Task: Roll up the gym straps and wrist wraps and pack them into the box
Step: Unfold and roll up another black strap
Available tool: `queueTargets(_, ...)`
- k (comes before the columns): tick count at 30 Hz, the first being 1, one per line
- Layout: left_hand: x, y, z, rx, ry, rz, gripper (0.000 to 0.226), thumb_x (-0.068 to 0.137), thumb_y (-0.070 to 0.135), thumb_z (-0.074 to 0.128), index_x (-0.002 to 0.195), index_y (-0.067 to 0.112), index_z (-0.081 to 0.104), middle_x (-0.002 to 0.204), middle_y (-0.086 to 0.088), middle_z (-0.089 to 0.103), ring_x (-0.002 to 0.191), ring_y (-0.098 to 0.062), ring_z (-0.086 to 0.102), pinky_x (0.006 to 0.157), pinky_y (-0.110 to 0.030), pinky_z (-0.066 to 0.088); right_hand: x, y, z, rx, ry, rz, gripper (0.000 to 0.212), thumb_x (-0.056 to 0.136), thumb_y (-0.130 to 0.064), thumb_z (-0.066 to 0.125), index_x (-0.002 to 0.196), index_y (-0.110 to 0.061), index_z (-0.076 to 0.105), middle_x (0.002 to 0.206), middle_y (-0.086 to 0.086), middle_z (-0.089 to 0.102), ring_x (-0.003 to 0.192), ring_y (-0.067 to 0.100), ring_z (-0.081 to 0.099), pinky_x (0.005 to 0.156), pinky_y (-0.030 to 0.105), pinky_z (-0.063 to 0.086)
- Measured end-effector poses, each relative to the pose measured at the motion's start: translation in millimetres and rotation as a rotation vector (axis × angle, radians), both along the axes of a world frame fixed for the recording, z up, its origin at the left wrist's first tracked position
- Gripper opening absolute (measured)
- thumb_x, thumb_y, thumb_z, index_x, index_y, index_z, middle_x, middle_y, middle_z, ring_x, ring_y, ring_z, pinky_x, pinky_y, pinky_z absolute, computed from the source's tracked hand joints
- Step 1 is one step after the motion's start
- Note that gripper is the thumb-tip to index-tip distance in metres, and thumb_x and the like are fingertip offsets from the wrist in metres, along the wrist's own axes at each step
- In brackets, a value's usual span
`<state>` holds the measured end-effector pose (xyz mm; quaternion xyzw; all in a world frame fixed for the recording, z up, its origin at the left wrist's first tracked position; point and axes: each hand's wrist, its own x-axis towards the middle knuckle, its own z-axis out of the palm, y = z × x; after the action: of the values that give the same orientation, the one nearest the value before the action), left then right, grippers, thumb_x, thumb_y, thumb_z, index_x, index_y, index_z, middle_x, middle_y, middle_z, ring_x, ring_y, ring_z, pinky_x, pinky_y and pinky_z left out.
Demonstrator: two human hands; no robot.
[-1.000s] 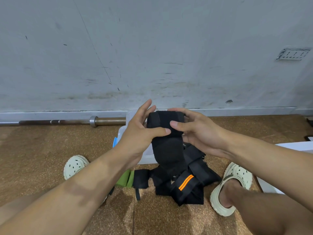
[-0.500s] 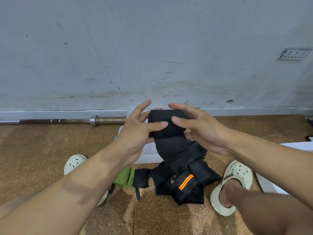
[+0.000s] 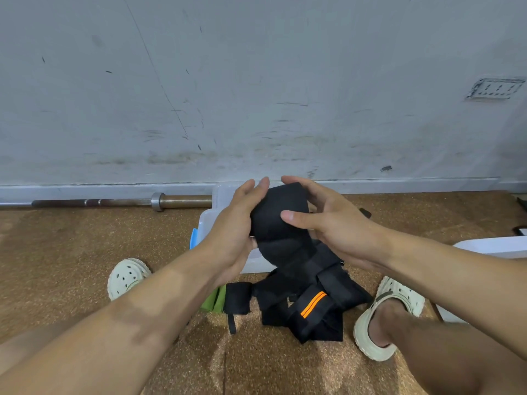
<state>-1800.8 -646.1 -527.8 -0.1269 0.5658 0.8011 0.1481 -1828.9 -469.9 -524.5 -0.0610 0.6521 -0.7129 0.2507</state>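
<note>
I see the left hand (image 3: 236, 223) and right hand (image 3: 328, 220) cupping a half-rolled black wrap (image 3: 278, 215) above the box (image 3: 212, 220) — fingers fairly loose. Risk: the roll springs open, its tail snagging the strap pile (image 3: 308, 303).

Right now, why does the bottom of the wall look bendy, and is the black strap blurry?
In the head view, the wide-angle lens bows the baseboard and barbell; the light is soft and even, with only faint shadows and no glare; the black wrap between the left hand and right hand looks fairly sharp, yet too dark for detail.
</note>
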Motion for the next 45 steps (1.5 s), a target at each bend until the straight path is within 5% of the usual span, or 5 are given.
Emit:
queueTargets(17, 1, -7, 8, 0.062, -0.103, 0.107, 0.046, 0.099, 0.030, 0.063, 0.141, 0.011, 0.053, 0.125, -0.016, 0.070, 0.111, -0.031, 0.071, 0.094, -0.054, 0.058, -5, -1, 4, 0.117, 0.239, 0.084, 0.053, 0.084, 0.007, 0.077, 0.127, -0.020, 0.064, 0.133, 0.002, 0.065, 0.120, 0.017, 0.065, 0.090, 0.028, 0.058)
queueTargets(27, 3, -8, 9, -0.110, 0.124, 0.106, 0.086, 0.082, -0.012, 0.071, 0.150, 0.032, 0.042, 0.129, 0.001, 0.067, 0.117, -0.022, 0.067, 0.093, -0.037, 0.057, -9, 6, 1, -0.067, -0.183, 0.133, 0.052, 0.093, -0.032, 0.068, 0.140, -0.012, 0.059, 0.139, 0.019, 0.064, 0.127, 0.035, 0.064, 0.105, 0.046, 0.052)
queueTargets(35, 5, 4, 4, -0.090, -0.104, 0.121, 0.064, 0.092, 0.055, 0.066, 0.143, 0.019, 0.048, 0.122, -0.013, 0.071, 0.096, -0.031, 0.076, 0.081, -0.048, 0.063, 6, -1, -7, 0.226, 0.182, 0.068, 0.069, 0.091, -0.014, 0.077, 0.150, -0.036, 0.048, 0.144, -0.005, 0.059, 0.125, 0.009, 0.063, 0.111, 0.034, 0.049)
queueTargets(42, 9, 6, -8, -0.210, -0.187, 0.316, 0.058, 0.098, 0.040, 0.065, 0.150, 0.030, 0.040, 0.132, -0.005, 0.060, 0.103, -0.026, 0.070, 0.086, -0.046, 0.062, 22, -26, -15, 0.407, 0.185, 0.092, 0.081, 0.099, -0.024, 0.068, 0.162, -0.036, 0.018, 0.151, -0.017, 0.045, 0.126, -0.005, 0.052, 0.108, 0.013, 0.041)
queueTargets(45, 17, 10, -9, -0.289, -0.113, 0.366, 0.043, 0.097, 0.040, 0.067, 0.136, 0.032, 0.051, 0.114, 0.008, 0.063, 0.091, -0.004, 0.066, 0.067, -0.015, 0.056, 30, -35, -18, 0.362, 0.123, 0.034, 0.078, 0.098, -0.042, 0.066, 0.161, -0.037, 0.021, 0.138, -0.027, 0.050, 0.121, -0.023, 0.048, 0.105, 0.007, 0.039)
